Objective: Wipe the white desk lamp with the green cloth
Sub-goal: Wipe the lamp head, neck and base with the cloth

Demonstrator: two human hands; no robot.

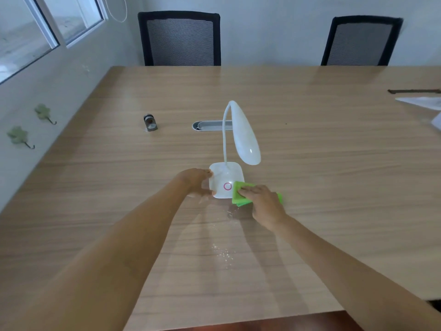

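The lamp [228, 180] stands mid-table [334, 163]. The left hand [196, 182] grips its base; the right hand [263, 201] presses the cloth [238, 194] against the base's corner. Push too hard and the top-heavy lamp could tip.

Two bare forearms — no sleeves, left hand [196, 181] and right hand [265, 203] ungloved.

text: none readable | sign: pink ring mark [227, 186] on white desk lamp [226, 180] base

Bare table [310, 163] right of lamp [238, 139]
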